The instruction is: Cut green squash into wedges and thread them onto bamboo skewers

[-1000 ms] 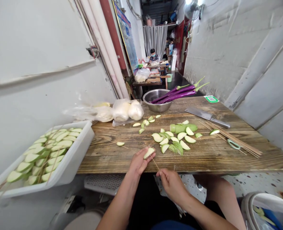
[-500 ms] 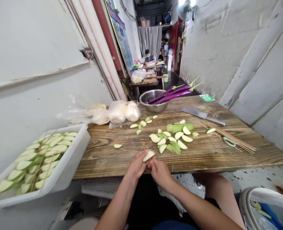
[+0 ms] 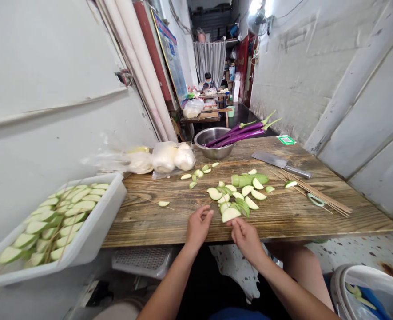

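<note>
The left hand (image 3: 198,227) curls loosely, seemingly bare. The right hand (image 3: 245,235) seems to pinch the pale slice (image 3: 231,214) at its eleven o'clock. This looks like poking slices onto sticks (image 3: 332,201); next calls for reaching toward the pile (image 3: 238,195), at the left hand's two o'clock.

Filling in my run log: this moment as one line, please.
right hand: holds slice | left hand: nothing visible held | knife: on table
</note>
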`<state>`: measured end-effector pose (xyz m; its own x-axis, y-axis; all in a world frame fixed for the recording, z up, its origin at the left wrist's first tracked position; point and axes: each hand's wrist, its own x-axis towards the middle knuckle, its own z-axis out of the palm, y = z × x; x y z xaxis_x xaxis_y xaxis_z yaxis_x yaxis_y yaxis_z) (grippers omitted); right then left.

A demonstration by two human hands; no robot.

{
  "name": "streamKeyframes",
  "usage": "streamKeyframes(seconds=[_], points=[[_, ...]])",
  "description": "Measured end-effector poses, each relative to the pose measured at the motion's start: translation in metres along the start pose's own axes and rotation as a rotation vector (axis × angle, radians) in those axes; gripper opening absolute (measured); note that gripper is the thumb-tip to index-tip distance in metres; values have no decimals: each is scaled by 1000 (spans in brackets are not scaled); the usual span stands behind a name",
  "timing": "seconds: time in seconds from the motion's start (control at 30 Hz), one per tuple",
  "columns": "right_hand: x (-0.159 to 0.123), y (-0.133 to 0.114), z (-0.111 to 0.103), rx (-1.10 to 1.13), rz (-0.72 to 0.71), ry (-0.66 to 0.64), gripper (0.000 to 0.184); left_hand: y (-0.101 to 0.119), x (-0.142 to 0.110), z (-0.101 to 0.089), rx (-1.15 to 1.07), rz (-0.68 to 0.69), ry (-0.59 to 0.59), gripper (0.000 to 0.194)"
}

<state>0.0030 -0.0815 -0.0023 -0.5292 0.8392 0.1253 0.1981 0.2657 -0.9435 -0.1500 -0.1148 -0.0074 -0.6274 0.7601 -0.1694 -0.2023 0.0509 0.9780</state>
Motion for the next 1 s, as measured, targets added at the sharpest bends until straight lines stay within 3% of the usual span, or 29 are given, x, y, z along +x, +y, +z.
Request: streamKeyframes(seconds=[0.13,0.27,0.43,0.5,0.67,0.77,0.9,1.0], points=[[-24,10,-26,79,84,-19,37,-6,-2,24,148,130,44,34],[-39,16,-35,96,132,-31,37,-13,-3,41,238,256,85,41],[-47,18,-38,110,138,-40,34,-14,5,38,413,283,7,19],[-51,19,-36,114,133,-80,34,-10,10,31,341,212,-26,11],[-55,17,-21,53,70,-178,33,8,19,2,-118,-153,-139,16],[-50,11,-13,6,40,-203,33,14,24,-16,-310,-302,-191,10],[-41,2,-6,-6,25,-234,34,17,29,-28,-544,-484,-201,2],[-37,-1,-1,-17,24,-264,34,18,31,-28,-590,-511,-137,3]])
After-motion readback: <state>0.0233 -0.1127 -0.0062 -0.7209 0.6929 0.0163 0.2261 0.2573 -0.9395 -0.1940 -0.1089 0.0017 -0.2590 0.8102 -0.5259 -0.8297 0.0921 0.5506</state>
